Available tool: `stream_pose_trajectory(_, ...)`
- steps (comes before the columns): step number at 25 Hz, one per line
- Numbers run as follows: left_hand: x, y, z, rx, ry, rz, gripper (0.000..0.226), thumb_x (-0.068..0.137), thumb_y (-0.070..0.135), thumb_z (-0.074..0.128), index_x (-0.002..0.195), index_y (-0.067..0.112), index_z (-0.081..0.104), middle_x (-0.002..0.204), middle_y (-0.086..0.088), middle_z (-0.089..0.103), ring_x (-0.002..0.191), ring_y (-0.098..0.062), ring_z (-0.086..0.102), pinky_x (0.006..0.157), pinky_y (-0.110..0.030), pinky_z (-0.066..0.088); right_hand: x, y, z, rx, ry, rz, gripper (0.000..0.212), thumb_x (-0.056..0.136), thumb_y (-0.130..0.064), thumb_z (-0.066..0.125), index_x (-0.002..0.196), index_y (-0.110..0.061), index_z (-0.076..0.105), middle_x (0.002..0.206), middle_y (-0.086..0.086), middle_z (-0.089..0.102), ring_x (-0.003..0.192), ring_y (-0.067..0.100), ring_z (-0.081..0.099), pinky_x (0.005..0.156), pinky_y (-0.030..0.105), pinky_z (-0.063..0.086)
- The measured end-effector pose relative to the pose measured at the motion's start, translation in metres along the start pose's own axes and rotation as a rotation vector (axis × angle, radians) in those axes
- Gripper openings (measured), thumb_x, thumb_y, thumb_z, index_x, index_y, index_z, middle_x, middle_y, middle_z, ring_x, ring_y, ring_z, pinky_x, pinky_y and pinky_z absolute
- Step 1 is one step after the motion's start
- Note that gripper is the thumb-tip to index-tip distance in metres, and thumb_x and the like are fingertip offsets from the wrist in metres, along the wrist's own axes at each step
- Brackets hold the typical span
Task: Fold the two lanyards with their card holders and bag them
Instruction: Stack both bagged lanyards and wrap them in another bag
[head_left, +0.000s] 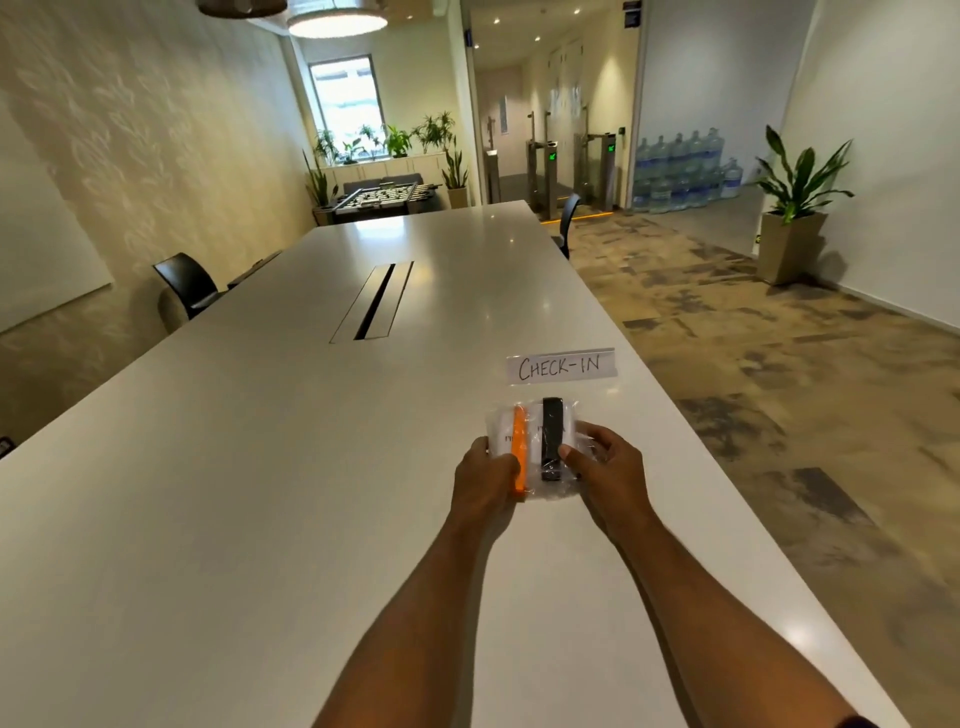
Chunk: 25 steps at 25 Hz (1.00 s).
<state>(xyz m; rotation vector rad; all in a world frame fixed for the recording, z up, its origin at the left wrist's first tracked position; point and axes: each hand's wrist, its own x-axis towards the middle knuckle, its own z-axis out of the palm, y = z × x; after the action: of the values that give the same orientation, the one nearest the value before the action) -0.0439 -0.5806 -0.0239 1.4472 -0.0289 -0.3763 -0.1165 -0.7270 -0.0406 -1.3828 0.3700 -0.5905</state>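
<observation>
Right now both hands hold the clear bag (532, 452) on the white desk (260, 467): the left hand (485, 480) grips its left side and the right hand (605, 460) pinches its right side. Inside it lie the orange lanyard (519, 447) and the black lanyard (551, 436), side by side. Just behind the bag sits a "CHECK-IN" sign (561, 366), near the desk's right edge, with carpet floor (779, 364) beyond.

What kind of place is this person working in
Most likely an office reception or meeting area: a long white conference table carries a handwritten CHECK-IN sign, access turnstiles stand at the entrance, and water cooler bottles are stacked beyond.
</observation>
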Motion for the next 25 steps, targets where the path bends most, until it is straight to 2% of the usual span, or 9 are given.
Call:
stream_pose_trajectory(3,0.016,-0.004,0.01,-0.029,-0.084,0.049,0.049,0.065,-0.002,0.063,0.111,0.014,0.069,0.103,-0.018,0.072,0.091,-0.034,0.074,0.079,-0.052,0.062,0.023,0.003,-0.007,-0.049,0.021,-0.006,0.048,0.084,-0.009,0.081,0.129,-0.014,0.064,0.124,0.011,0.069,0.115,0.032,0.066,0.093,0.059,0.058)
stream_pose_trajectory(6,0.042,-0.005,0.016,-0.037,-0.166,0.122,0.037,0.073,0.007,0.071,0.109,0.018,0.071,0.104,-0.019,0.072,0.094,-0.035,0.074,0.083,-0.051,0.061,0.047,0.008,-0.007,-0.12,0.066,-0.019,0.052,0.083,-0.014,0.083,0.131,-0.021,0.061,0.123,0.008,0.067,0.114,0.029,0.066,0.088,0.054,0.061)
stream_pose_trajectory(8,0.052,-0.003,0.024,0.079,-0.144,0.234,0.039,0.081,0.022,0.076,0.118,0.023,0.067,0.104,-0.01,0.074,0.094,-0.028,0.074,0.083,-0.049,0.061,0.061,0.008,-0.011,-0.154,0.087,-0.055,0.052,0.084,-0.017,0.082,0.13,-0.026,0.061,0.118,0.002,0.067,0.109,0.023,0.066,0.08,0.04,0.064)
stream_pose_trajectory(11,0.069,-0.004,0.043,0.393,-0.011,0.38,0.049,0.087,0.041,0.068,0.134,0.045,0.051,0.107,0.012,0.069,0.092,-0.01,0.071,0.074,-0.029,0.062,0.085,0.01,-0.016,-0.227,0.154,-0.12,0.049,0.085,-0.016,0.08,0.13,-0.027,0.063,0.113,-0.003,0.064,0.103,0.007,0.063,0.064,0.011,0.055)
stream_pose_trajectory(14,0.088,-0.01,0.053,0.633,0.042,0.457,0.052,0.095,0.031,0.06,0.145,0.037,0.047,0.12,-0.003,0.06,0.106,-0.019,0.063,0.087,-0.026,0.052,0.102,0.015,-0.019,-0.291,0.223,-0.16,0.047,0.087,-0.009,0.074,0.131,-0.024,0.066,0.115,-0.002,0.065,0.101,0.005,0.062,0.07,0.003,0.048)
stream_pose_trajectory(17,0.096,-0.01,0.059,0.683,0.078,0.486,0.038,0.101,0.029,0.049,0.138,0.025,0.058,0.124,-0.011,0.053,0.111,-0.023,0.059,0.089,-0.026,0.046,0.111,0.015,-0.018,-0.33,0.264,-0.166,0.035,0.09,-0.004,0.068,0.123,-0.016,0.071,0.116,0.0,0.065,0.108,0.016,0.064,0.077,0.003,0.048)
stream_pose_trajectory(21,0.101,-0.01,0.066,0.732,0.08,0.491,0.036,0.103,0.037,0.041,0.128,0.019,0.061,0.131,-0.007,0.046,0.107,-0.027,0.062,0.091,-0.043,0.053,0.122,0.018,-0.014,-0.468,0.3,-0.176,0.024,0.092,-0.006,0.063,0.111,-0.015,0.075,0.115,0.006,0.065,0.105,0.019,0.065,0.069,0.0,0.046)
stream_pose_trajectory(23,0.103,-0.011,0.069,0.773,0.079,0.499,0.039,0.102,0.041,0.041,0.127,0.017,0.059,0.134,-0.006,0.044,0.111,-0.029,0.061,0.091,-0.045,0.053,0.126,0.019,-0.014,-0.491,0.326,-0.177,0.023,0.091,-0.009,0.062,0.106,-0.018,0.076,0.117,0.005,0.065,0.108,0.022,0.066,0.084,0.013,0.051)
stream_pose_trajectory(25,0.103,-0.011,0.068,0.819,0.084,0.505,0.047,0.099,0.048,0.042,0.132,0.017,0.055,0.142,-0.005,0.039,0.123,-0.03,0.054,0.097,-0.046,0.051,0.126,0.018,-0.011,-0.509,0.352,-0.18,0.024,0.091,-0.02,0.06,0.109,-0.021,0.076,0.122,0.002,0.068,0.113,0.021,0.065,0.102,0.038,0.051)
